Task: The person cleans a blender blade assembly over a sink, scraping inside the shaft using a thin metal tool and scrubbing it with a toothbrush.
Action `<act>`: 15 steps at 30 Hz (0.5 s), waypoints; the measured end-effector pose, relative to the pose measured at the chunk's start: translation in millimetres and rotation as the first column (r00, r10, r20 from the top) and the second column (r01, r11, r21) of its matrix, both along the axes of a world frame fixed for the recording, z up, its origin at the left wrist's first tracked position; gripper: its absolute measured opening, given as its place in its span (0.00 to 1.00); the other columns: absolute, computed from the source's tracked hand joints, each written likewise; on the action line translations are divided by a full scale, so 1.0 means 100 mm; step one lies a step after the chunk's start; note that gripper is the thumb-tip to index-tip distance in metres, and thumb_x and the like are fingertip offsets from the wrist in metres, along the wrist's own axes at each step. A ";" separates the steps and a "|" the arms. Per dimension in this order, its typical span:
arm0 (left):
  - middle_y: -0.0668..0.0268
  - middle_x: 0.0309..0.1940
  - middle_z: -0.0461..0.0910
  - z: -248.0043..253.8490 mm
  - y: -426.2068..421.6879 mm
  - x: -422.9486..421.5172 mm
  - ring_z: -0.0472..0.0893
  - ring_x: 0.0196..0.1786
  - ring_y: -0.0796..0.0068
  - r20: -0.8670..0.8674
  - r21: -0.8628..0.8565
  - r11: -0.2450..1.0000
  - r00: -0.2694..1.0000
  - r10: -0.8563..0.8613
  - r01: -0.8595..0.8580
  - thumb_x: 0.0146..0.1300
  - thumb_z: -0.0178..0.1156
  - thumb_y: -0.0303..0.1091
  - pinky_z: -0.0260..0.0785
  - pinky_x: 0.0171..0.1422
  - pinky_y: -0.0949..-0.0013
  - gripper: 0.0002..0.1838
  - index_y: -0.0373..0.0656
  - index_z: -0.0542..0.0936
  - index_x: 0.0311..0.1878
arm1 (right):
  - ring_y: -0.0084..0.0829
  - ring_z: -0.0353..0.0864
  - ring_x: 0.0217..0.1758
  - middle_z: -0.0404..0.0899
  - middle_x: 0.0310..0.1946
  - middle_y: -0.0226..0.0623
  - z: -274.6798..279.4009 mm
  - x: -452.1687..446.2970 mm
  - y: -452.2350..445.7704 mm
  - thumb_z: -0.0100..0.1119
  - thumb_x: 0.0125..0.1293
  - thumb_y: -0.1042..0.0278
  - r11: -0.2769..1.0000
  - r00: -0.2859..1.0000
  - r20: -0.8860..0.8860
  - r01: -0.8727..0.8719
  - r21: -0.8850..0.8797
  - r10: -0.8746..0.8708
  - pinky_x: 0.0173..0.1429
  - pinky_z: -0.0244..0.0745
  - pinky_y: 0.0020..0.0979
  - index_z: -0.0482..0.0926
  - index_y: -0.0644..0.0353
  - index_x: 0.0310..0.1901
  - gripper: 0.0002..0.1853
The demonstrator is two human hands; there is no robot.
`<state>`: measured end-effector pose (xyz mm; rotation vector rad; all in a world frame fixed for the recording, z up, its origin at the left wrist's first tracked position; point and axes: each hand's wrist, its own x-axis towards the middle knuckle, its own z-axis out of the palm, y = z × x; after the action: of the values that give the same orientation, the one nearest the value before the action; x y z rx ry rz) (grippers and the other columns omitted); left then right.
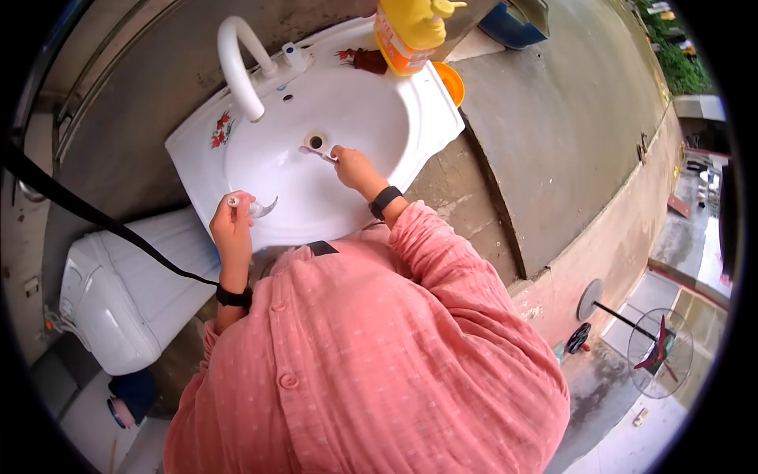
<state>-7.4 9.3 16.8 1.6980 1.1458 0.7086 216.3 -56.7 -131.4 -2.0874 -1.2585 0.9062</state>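
Note:
Over the front left rim of the white sink (371, 114), my left hand (231, 225) is closed round a small white tube (259, 208) with a round white end by the thumb. Inside the basin, my right hand (355, 170) grips the handle of a slim pinkish toothbrush (318, 154). Its head lies close to the dark drain hole (316, 141), just in front of it. A white curved faucet (237, 67) arches over the back of the basin. Both wrists wear black bands.
A yellow pump bottle (407, 35) stands on the sink's back right corner, beside an orange bowl (450, 83). A white washing machine (130, 292) is at the left. A grey slab (560, 134) extends right; a fan (661, 347) stands at the lower right.

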 end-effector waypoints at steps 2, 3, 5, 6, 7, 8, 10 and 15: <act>0.68 0.29 0.78 0.02 0.00 0.01 0.65 0.21 0.87 0.009 0.000 0.999 0.999 -0.041 0.041 0.64 0.51 0.28 0.59 0.26 0.81 0.06 0.35 0.75 0.36 | 0.51 0.75 0.39 0.76 0.34 0.51 0.08 -0.05 -0.07 0.52 0.54 0.77 0.996 0.997 0.077 0.022 0.089 -0.029 0.45 0.70 0.43 0.73 0.64 0.42 0.12; 0.68 0.29 0.78 0.01 0.04 0.05 0.65 0.22 0.86 0.025 -0.005 0.998 0.998 -0.061 0.061 0.65 0.51 0.28 0.59 0.26 0.81 0.06 0.35 0.75 0.36 | 0.51 0.74 0.42 0.76 0.37 0.51 0.11 -0.02 -0.08 0.52 0.53 0.77 0.986 0.985 0.166 0.014 0.166 -0.042 0.47 0.69 0.43 0.72 0.64 0.43 0.14; 0.64 0.32 0.77 0.13 0.01 0.12 0.67 0.23 0.85 0.060 -0.011 0.988 0.986 -0.155 0.156 0.66 0.48 0.30 0.61 0.29 0.81 0.09 0.33 0.73 0.39 | 0.50 0.72 0.45 0.73 0.41 0.50 0.33 -0.05 -0.22 0.53 0.53 0.78 0.952 0.980 0.062 0.166 0.257 -0.188 0.50 0.68 0.42 0.71 0.63 0.47 0.17; 0.63 0.34 0.76 0.12 0.05 0.15 0.67 0.24 0.85 0.054 -0.001 0.978 0.977 -0.208 0.208 0.68 0.46 0.31 0.62 0.30 0.80 0.10 0.33 0.73 0.41 | 0.50 0.72 0.44 0.74 0.39 0.50 0.40 -0.04 -0.31 0.51 0.53 0.78 0.913 0.965 0.025 0.238 0.331 -0.260 0.48 0.68 0.43 0.70 0.64 0.46 0.16; 0.62 0.36 0.76 0.13 0.07 0.13 0.68 0.25 0.84 0.077 -0.013 0.964 0.962 -0.262 0.264 0.68 0.44 0.31 0.65 0.31 0.79 0.11 0.33 0.72 0.44 | 0.50 0.73 0.42 0.74 0.38 0.50 0.46 -0.10 -0.45 0.50 0.54 0.78 0.862 0.940 -0.026 0.323 0.391 -0.340 0.46 0.69 0.43 0.70 0.64 0.45 0.14; 0.60 0.38 0.75 0.09 0.10 0.15 0.68 0.26 0.83 0.119 -0.016 0.952 0.945 -0.303 0.307 0.69 0.43 0.32 0.66 0.32 0.78 0.13 0.32 0.71 0.46 | 0.50 0.73 0.42 0.74 0.38 0.50 0.52 -0.11 -0.59 0.50 0.54 0.78 0.828 0.910 -0.032 0.391 0.401 -0.413 0.46 0.69 0.44 0.69 0.64 0.45 0.15; 0.59 0.39 0.75 0.25 0.06 0.26 0.69 0.27 0.82 0.071 0.012 0.904 0.901 -0.428 0.428 0.70 0.40 0.35 0.67 0.33 0.77 0.16 0.32 0.70 0.48 | 0.51 0.73 0.42 0.73 0.37 0.50 0.59 -0.20 -0.97 0.49 0.55 0.78 0.720 0.823 -0.057 0.526 0.452 -0.565 0.46 0.69 0.44 0.69 0.64 0.46 0.15; 0.60 0.42 0.75 0.27 -0.24 0.62 0.70 0.29 0.82 0.151 0.067 0.739 0.725 -0.672 0.671 0.71 0.40 0.37 0.67 0.35 0.76 0.17 0.33 0.70 0.52 | 0.52 0.74 0.42 0.74 0.39 0.50 0.66 -0.47 -2.25 0.51 0.55 0.76 0.337 0.424 -0.086 0.812 0.477 -0.901 0.44 0.70 0.45 0.68 0.61 0.47 0.15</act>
<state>54.7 -14.9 43.4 1.8497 0.3371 0.3707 169.1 -281.3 -65.6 -2.0189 -0.1764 -0.1218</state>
